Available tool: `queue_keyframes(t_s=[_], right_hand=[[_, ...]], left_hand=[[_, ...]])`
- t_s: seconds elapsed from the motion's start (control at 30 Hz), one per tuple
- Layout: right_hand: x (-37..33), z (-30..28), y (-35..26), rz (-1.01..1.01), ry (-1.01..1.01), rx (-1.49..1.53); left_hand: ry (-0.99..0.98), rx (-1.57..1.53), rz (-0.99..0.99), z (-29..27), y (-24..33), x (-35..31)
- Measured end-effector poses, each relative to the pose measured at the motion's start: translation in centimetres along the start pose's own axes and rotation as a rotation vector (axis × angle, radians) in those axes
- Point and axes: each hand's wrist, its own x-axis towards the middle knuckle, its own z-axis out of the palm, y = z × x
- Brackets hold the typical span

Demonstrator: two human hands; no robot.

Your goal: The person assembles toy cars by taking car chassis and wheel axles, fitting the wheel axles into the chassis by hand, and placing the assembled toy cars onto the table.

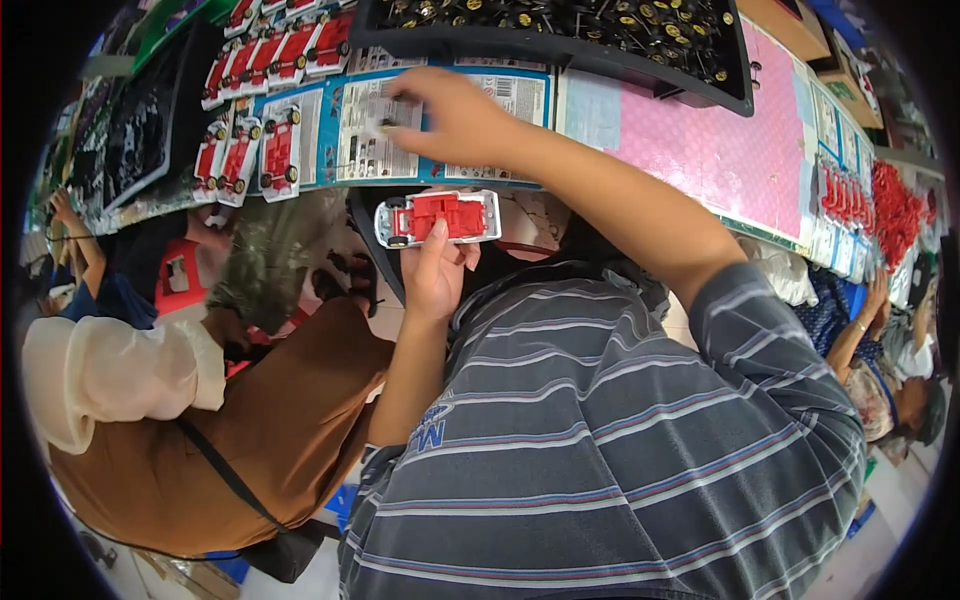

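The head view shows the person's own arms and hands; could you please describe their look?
The left hand and right hand wear no gloves, and no watch or bracelet shows. The right sleeve is short and dark grey with pale stripes.

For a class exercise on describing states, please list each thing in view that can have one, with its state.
Left hand: closed on the held toy car
Held toy car: underside up, wheels at its left end only
Right hand: fingers curled, blurred; grip unclear
Black tray: well filled with wheel parts
Toy cars at left: underside up
Red parts at right: heaped
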Motion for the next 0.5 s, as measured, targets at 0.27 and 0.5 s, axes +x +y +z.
queue_keyframes(t_s=[0.27, 0.5], right_hand=[[-12.1, -8.8, -8.0, 0.242, -0.065, -0.122], [-13.9, -10.7, -9.1, 0.25, -0.021, -0.214]], left_hand=[[-0.222, 0.037, -0.043, 3.7, 0.4, 3.5], [-0.306, 0.067, -0.094, 5.9, -0.9, 4.2]])
